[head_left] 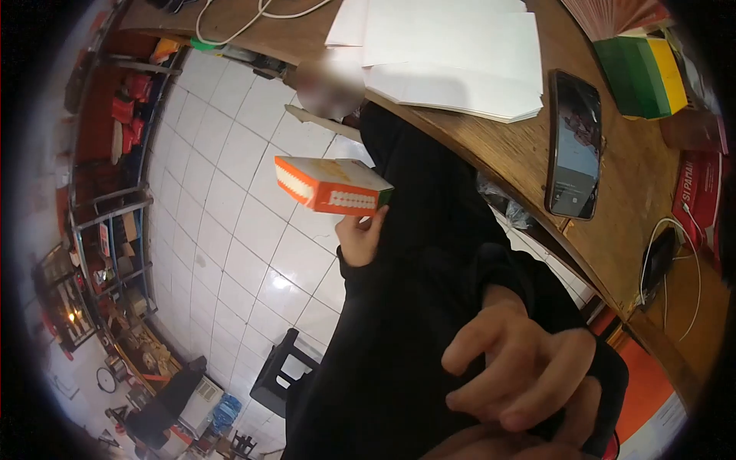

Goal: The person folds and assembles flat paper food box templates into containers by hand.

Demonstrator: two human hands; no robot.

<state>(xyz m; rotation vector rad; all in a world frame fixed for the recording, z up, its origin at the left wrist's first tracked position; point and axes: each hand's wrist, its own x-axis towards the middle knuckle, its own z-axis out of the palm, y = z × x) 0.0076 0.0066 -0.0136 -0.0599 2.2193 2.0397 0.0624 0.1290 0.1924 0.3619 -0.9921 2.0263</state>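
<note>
My left hand [360, 239] grips the lower corner of a small carton box [330, 186], thumb and fingers closed on its green end. The carton has a white top face and orange sides with white scalloped patterns, and it is held tilted above the tiled floor. Close to the camera, my right hand [525, 372] is raised with its fingers loosely bent and apart. Nothing shows in it. Part of that hand overlaps blurred skin at the bottom edge.
Stacked white paper [452, 57] lies on the wooden desk [491, 146] beside a lit phone [575, 146]. A green and yellow box [642, 75], a red box [699, 199] and white cables [698, 287] are at the right. A black stool [282, 374] stands on the tiles.
</note>
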